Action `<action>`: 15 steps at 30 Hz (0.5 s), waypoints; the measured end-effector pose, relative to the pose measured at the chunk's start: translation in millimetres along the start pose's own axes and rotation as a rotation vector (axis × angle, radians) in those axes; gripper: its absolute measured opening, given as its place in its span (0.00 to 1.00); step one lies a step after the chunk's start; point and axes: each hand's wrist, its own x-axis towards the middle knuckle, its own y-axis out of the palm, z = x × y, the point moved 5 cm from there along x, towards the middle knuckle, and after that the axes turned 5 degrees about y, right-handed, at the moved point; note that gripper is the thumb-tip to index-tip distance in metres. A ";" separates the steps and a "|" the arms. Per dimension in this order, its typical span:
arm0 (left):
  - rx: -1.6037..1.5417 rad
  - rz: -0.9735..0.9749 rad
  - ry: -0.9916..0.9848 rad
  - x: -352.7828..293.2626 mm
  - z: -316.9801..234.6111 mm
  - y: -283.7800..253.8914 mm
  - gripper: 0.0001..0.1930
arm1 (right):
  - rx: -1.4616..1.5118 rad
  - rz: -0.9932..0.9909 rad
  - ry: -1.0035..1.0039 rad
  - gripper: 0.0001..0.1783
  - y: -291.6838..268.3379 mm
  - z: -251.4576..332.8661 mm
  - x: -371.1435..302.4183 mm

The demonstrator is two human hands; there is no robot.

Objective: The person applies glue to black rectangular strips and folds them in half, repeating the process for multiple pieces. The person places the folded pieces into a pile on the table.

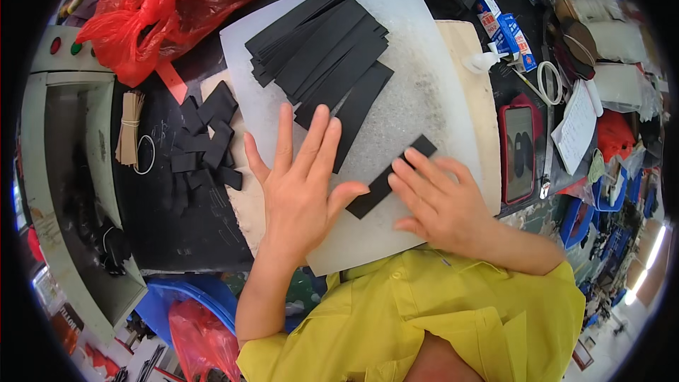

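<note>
Resting its fingers, slightly apart, on a single black strip [379,191], the right hand [449,201] is over a white board [431,78] on a dark desk [191,240], where that strip lies diagonally; the left hand [298,194] spreads its fingers, thumb near the strip's lower end, below a fanned pile of black strips [329,49]

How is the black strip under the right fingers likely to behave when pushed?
The black strip looks thin and narrow, so probably light. Lying flat, it should slide rather than roll. The fanned strips lie straight, so it may hold its shape somewhat.
</note>
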 end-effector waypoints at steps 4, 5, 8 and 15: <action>0.111 0.069 0.088 -2.1 -6.1 2.3 0.30 | 0.011 -0.047 0.024 0.23 -19.3 -0.2 2.1; 0.114 0.084 0.116 -6.4 -8.2 2.9 0.29 | 0.041 -0.055 0.014 0.23 -23.4 -8.1 8.0; 0.064 0.002 0.125 -9.7 -12.9 2.1 0.19 | 0.087 -0.217 -0.065 0.19 -26.9 -44.7 53.4; -0.016 -0.144 0.068 -13.3 -28.1 -0.9 0.20 | 0.182 -0.152 -0.129 0.20 -11.6 -45.7 75.8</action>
